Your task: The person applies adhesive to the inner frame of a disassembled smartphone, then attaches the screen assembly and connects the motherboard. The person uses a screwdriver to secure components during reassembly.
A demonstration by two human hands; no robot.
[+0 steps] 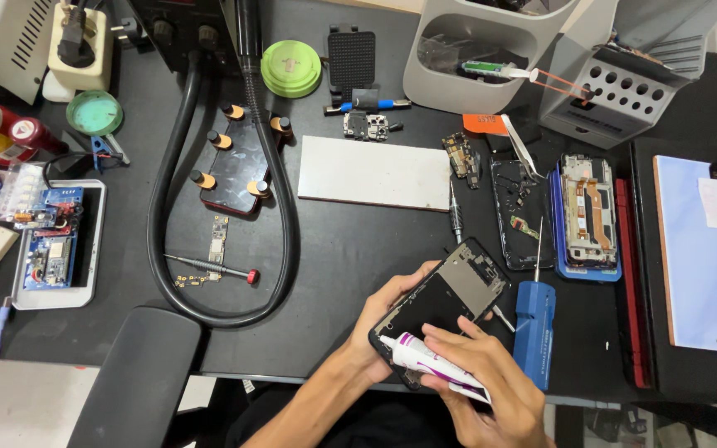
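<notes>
My left hand (379, 319) holds an opened black phone frame (450, 294) from below, tilted over the black desk's near edge. My right hand (487, 373) grips a small white glue tube (429, 358) with a purple band, its nozzle pointing left at the frame's lower end. A blue-handled tool (534, 328) lies just right of my hands.
A white tile (373, 172) lies mid-desk, with a dismantled phone on a blue mat (587, 216) to its right. A thick black hose (159, 232) loops at left around a small circuit board and red-tipped screwdriver (213, 267). Grey organiser bins (475, 50) stand at the back.
</notes>
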